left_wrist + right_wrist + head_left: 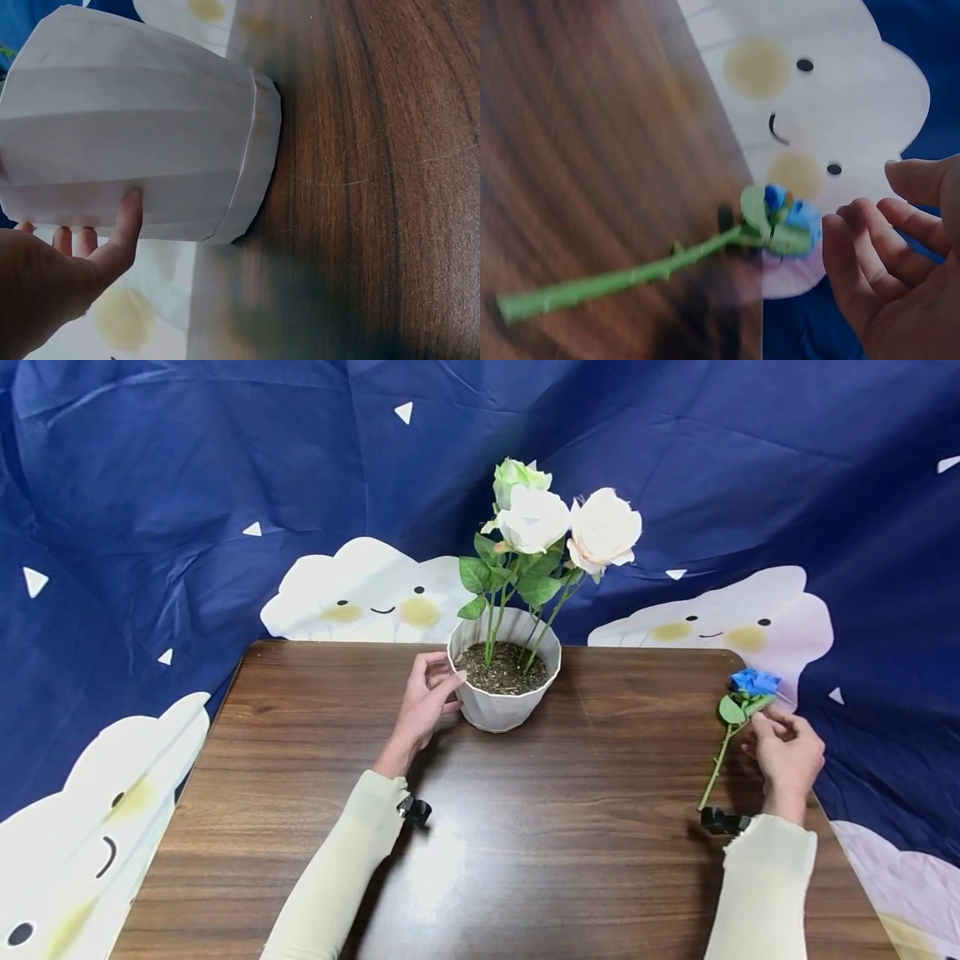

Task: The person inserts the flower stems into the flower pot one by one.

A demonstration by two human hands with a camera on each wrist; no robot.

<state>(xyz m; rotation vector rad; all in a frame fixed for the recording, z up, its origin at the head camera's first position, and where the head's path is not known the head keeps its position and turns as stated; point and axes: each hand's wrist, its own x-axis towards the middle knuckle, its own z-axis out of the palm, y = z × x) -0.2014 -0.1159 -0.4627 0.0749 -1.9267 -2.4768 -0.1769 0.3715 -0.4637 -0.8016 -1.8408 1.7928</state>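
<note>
A white faceted pot (498,710) stands on the table, holding soil and upright artificial white roses (532,520) with green leaves. My left hand (427,697) rests against the pot's left wall, thumb near the rim. Close up in the left wrist view, fingertips of the left hand (67,277) touch the side of the pot (135,127). A blue rose (755,682) with a green stem lies at the table's right edge. Beside its bloom is my right hand (791,756). The right wrist view shows the right hand (892,270) with thumb and fingers apart, nothing between them, next to the blue rose (799,225).
The brown wooden table (562,860) has rounded far corners. Behind it and along its sides hangs a dark blue cloth (187,460) with white smiling clouds and small triangles. Each wrist carries a small black camera (415,811).
</note>
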